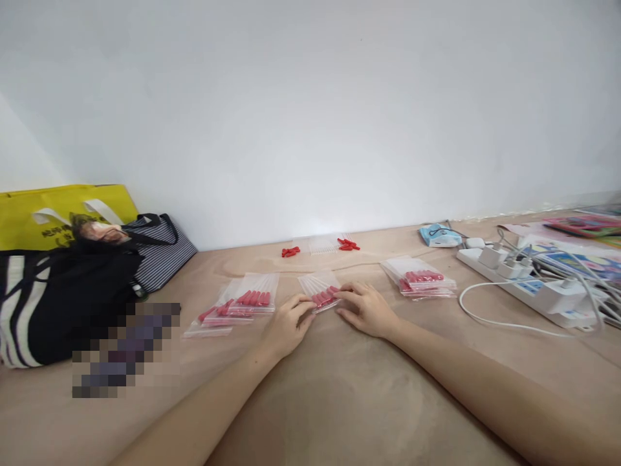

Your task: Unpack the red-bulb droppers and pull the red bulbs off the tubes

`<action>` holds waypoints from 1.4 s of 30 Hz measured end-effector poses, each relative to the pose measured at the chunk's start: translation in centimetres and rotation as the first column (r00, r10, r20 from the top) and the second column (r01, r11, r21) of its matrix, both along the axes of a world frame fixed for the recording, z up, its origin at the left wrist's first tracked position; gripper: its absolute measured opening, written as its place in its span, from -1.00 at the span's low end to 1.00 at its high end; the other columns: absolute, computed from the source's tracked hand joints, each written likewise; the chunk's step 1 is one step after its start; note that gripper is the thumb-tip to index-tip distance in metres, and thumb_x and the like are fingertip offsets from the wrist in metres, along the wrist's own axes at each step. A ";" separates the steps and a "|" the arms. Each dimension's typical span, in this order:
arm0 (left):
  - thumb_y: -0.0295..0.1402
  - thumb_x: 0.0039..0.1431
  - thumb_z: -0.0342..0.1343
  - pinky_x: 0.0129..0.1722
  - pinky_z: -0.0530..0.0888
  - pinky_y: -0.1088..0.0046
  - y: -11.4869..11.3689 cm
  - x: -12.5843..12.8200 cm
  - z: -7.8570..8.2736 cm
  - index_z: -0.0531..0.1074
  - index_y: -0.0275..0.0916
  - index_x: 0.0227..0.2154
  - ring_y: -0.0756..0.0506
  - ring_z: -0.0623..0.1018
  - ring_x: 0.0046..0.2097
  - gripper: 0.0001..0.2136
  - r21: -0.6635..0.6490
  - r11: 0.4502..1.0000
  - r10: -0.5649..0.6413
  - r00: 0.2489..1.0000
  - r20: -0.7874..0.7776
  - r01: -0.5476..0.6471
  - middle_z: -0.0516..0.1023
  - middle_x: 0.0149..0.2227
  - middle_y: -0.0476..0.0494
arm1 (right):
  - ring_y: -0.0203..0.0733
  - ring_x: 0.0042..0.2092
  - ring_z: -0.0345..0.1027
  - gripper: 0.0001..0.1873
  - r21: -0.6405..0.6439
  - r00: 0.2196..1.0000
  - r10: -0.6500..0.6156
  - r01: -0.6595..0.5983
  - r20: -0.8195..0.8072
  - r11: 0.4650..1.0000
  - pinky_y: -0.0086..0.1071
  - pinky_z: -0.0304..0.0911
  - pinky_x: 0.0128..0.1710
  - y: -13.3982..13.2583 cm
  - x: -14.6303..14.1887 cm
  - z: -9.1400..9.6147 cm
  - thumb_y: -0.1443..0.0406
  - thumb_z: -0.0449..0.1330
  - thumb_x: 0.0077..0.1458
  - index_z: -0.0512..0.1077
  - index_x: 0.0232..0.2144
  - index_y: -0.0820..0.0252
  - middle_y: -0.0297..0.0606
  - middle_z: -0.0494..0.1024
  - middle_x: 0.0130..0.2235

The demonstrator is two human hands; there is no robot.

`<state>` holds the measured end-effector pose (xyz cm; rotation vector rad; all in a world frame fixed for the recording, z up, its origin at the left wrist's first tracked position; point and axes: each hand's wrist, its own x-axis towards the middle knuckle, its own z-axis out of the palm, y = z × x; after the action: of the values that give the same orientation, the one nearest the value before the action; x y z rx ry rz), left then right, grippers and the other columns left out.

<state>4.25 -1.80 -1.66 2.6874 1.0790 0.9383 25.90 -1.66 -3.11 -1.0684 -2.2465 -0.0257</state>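
Note:
Between my hands a small clear zip bag (314,285) lies on the table, with several red-ended white sticks inside. My left hand (291,321) pinches its left lower corner with thumb and fingertips. Curled at the right edge, my right hand (367,309) grips the bag near the red ends. To the left are overlapping zip bags (237,304) of similar red-ended sticks, and a stack of such bags (420,277) lies to the right. Farther back, loose red pieces (291,252) and another small red heap (348,244) flank clear plastic with white sticks (323,244).
A white power strip (528,291) with plugs and looping cables stands at right, near a blue packet (440,235) and printed books (572,255). At left are a yellow bag (63,213), a striped bag (155,255) and a black bag (63,310). A wall (310,116) rises behind.

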 end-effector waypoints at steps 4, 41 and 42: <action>-0.39 0.09 -0.01 -0.19 0.40 0.36 0.4 0.7 -0.2 0.42 -0.22 -0.25 -0.07 0.44 -0.21 -0.82 0.058 0.997 -0.040 0.999 -0.018 0.041 0.45 -0.26 -0.14 | -0.20 -0.26 0.28 -0.80 0.017 0.997 0.022 -0.023 0.069 1.000 -0.31 0.12 -0.25 0.7 -0.7 -0.1 0.31 0.02 0.07 0.44 -0.34 0.13 -0.22 0.45 -0.34; -0.38 0.04 0.08 -0.18 0.36 0.34 0.8 0.1 0.3 0.47 -0.14 -0.34 -0.06 0.41 -0.20 -0.88 0.184 0.982 -0.041 0.999 0.006 0.039 0.46 -0.27 -0.08 | -0.33 -0.45 0.27 -0.78 -0.269 0.976 0.022 -0.081 -0.215 0.960 -0.47 0.16 -0.42 1.4 -3.0 -0.4 0.33 -0.01 0.07 0.40 -0.50 0.22 -0.29 0.43 -0.49; -0.38 0.06 0.06 -0.18 0.36 0.33 0.8 0.2 0.4 0.47 -0.13 -0.36 -0.06 0.41 -0.21 -0.89 0.222 0.973 -0.054 0.998 -0.020 0.057 0.47 -0.28 -0.08 | -0.33 -0.46 0.26 -0.77 -0.276 0.974 0.021 -0.084 -0.224 0.957 -0.48 0.16 -0.43 1.4 -3.0 -0.5 0.33 -0.01 0.07 0.40 -0.52 0.23 -0.29 0.43 -0.50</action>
<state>4.50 -1.00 -1.29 2.8888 0.9469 1.0927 22.91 -0.28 -3.57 -1.0976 -2.1165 0.4308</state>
